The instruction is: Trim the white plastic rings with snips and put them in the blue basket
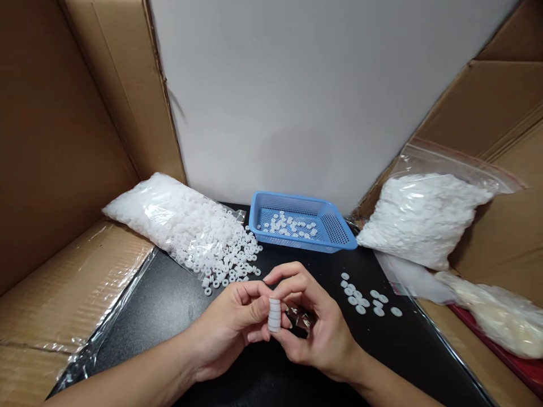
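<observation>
A short upright stack of white plastic washers (274,315) is held between both hands above the black table. My left hand (237,322) is closed on the stack's left side, with the thumb along it. My right hand (316,322) pinches the same stack, index finger near its top and thumb at its bottom. Small shiny brownish pieces (300,317) show in the gap inside my right hand; I cannot make out what they are. Just beyond the hands, loose white rings (231,260) have spilled from a clear bag (169,212).
A blue perforated basket (352,242) holds several small white pieces. Flat white discs (356,298) lie to the right on the black table (144,316). A zip bag of white pieces (424,220) leans against cardboard (509,113), near another plastic bag (496,319).
</observation>
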Tool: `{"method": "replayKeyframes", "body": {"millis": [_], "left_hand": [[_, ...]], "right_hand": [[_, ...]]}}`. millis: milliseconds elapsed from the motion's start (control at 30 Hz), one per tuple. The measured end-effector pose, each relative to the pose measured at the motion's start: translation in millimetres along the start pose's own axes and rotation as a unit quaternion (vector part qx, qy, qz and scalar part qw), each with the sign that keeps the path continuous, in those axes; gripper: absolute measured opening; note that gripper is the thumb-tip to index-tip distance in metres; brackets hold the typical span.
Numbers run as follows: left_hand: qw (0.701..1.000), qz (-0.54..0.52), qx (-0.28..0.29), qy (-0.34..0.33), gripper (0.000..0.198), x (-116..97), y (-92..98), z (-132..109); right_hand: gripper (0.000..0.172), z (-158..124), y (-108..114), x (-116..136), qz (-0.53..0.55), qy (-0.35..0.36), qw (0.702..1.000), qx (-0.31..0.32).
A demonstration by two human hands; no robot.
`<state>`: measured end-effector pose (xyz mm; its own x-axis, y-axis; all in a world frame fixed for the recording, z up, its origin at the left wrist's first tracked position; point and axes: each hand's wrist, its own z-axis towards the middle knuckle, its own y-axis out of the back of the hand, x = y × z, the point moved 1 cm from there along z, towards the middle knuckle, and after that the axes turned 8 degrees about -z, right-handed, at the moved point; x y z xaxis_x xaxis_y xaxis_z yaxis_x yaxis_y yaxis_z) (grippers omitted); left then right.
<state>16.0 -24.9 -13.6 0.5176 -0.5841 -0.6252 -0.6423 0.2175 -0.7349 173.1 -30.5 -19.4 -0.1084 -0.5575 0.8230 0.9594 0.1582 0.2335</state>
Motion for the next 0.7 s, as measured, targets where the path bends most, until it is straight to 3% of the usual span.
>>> {"method": "replayKeyframes", "body": {"millis": [200, 333, 700], "left_hand": [[1.0, -0.002, 0.014, 0.013, 0.038, -1.7, -3.9, -0.7], [0.999, 0.001, 0.024, 0.024, 0.031, -2.4, -4.8, 0.1], [1.0, 0.0, -0.024, 0.01, 0.029, -3.4, -3.8, 0.6]], "right_hand": [[0.032, -0.5, 1.1, 0.3, 0.021, -0.024, 0.999, 0.002], [0.028, 0.0, 2.0, 1.7, 0.014, -0.031, 0.999, -0.002], [0.032, -2.9, -1.3, -0.9, 0.043, -0.043, 0.998, 0.01]]}}
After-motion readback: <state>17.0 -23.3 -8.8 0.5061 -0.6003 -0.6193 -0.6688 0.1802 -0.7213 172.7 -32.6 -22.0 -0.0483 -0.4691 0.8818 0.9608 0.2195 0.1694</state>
